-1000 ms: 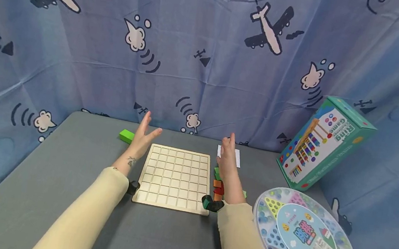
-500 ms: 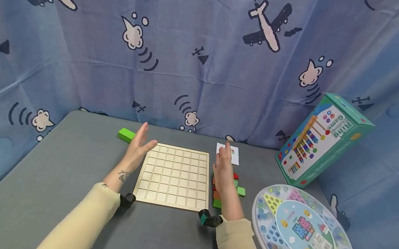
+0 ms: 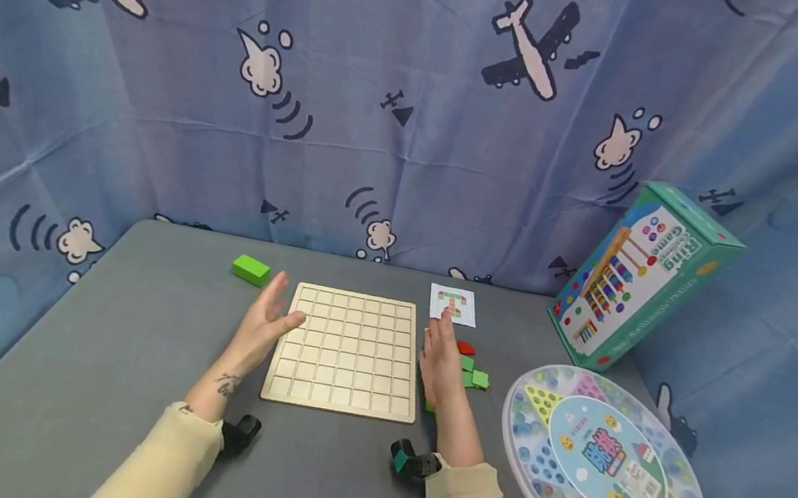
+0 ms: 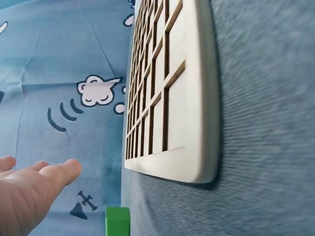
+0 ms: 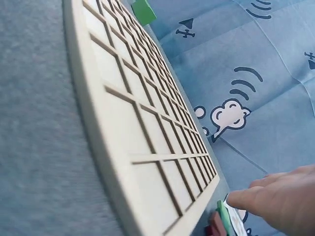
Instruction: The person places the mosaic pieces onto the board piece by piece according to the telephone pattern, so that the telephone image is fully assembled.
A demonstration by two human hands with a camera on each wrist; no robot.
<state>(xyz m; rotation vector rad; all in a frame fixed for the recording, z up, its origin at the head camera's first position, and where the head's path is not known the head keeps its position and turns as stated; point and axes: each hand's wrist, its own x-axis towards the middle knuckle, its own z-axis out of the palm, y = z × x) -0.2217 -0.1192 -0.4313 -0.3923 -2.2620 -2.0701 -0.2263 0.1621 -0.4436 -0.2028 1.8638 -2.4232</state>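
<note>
A pale wooden grid board (image 3: 346, 351) with square recesses lies on the grey table. Beside its left edge is my left hand (image 3: 255, 335), fingers extended and thumb spread toward the board, holding nothing. My right hand (image 3: 442, 364) is by the right edge, its fingers straight and nothing in its grasp. Partly hidden behind that hand lie several loose pieces, among them a green tile (image 3: 479, 379) and a red piece (image 3: 466, 348). A white card (image 3: 453, 305) printed with a red and green pattern rests just beyond the right fingertips.
A green block (image 3: 251, 269) sits at the back left. On the right stand a tilted green game box (image 3: 649, 273) and a round Chinese checkers set (image 3: 604, 470) with marbles. A blue patterned curtain (image 3: 357, 109) hangs behind the table.
Both hands have drawn back toward the table's front, and the left has shifted slightly left. More of the card and the green block shows now. The board has not been moved.
</note>
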